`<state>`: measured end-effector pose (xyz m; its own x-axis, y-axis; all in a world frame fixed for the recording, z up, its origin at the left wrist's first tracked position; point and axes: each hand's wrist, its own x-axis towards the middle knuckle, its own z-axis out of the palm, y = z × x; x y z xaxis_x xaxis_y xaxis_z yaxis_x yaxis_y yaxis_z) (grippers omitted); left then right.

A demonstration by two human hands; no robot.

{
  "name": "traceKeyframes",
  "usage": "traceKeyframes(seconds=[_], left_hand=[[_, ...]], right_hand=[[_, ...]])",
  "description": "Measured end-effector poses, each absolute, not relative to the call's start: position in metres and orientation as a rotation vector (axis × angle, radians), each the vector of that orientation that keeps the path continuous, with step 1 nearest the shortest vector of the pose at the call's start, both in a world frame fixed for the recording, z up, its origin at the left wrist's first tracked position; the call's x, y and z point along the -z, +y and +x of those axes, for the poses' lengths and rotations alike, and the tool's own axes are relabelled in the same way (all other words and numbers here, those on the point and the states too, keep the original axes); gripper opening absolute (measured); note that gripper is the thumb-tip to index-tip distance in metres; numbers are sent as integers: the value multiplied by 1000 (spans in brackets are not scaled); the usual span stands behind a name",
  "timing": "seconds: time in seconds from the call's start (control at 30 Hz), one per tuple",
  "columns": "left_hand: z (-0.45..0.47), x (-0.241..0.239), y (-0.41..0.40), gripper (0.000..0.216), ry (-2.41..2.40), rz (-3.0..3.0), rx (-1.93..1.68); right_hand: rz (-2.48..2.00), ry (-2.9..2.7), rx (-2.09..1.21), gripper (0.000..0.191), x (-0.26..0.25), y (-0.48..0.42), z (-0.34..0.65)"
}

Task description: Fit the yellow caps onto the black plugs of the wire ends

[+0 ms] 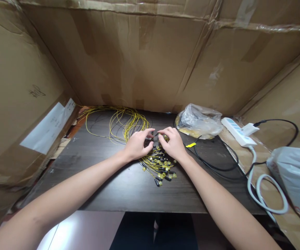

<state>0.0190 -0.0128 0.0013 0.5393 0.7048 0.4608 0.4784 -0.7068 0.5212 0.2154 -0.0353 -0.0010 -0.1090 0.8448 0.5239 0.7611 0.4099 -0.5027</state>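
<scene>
A bundle of thin yellow wires (136,125) loops over the dark table, with black ends and small clear-yellow caps (160,176) heaped near the middle. Above that heap, my left hand (138,145) has its thumb and fingers curled in around a small black wire end (154,135). My right hand (172,143) faces it from the other side, fingers bent, its fingertips at the same small piece. Between the two hands the fingertips are close together, and the exact grip is partly hidden. Some wire ends lie under both palms.
Behind the hands, a clear plastic bag (199,119) holds yellowish contents. Black cable (212,165) with a yellow tag (191,145) runs across the table's right. A white power strip (238,132) and a pale plastic bag (296,177) lie farther right. Cardboard walls (129,62) enclose the table.
</scene>
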Motion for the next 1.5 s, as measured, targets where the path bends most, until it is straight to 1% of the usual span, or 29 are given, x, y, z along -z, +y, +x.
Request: traceKeyframes(seconds=[0.13,0.2,0.37,0.47,0.6,0.73,0.9,1.13,1.23,1.37,1.5], left_hand=[[19,-3,-13,23,955,2560,-912],[18,-2,-12,15,907,2613,-898],[18,3,-11,22,928,2639,-900],[18,3,-11,25,979,2625,-896],[18,1,-13,21,936,2629,-908],[17,1,-14,19,845,2661,-893],[17,4,-13,24,888,2675,-855],[18,2,-13,25,858,2669,-762],[19,0,-14,25,816,2669,-724],[19,0,-14,26,822,2661,-771],[19,1,-15,31,939,2670,-781]], right_hand=[[-1468,-1868,-110,19,3,-35,217],[-1486,-1857,-114,21,4,-35,216],[-1548,-1793,-76,27,5,-34,217],[-1542,-1787,-59,21,0,-35,219],[-1492,-1851,-57,15,-8,-37,222],[-1462,-1943,-99,20,-11,-38,223],[-1458,-2007,-156,25,-10,-38,224],[-1551,-1966,-180,18,-9,-36,226],[-1557,-1911,-176,18,-8,-36,225],[-1544,-1850,-158,20,-8,-37,223],[-1528,-1890,-162,19,-8,-38,221]])
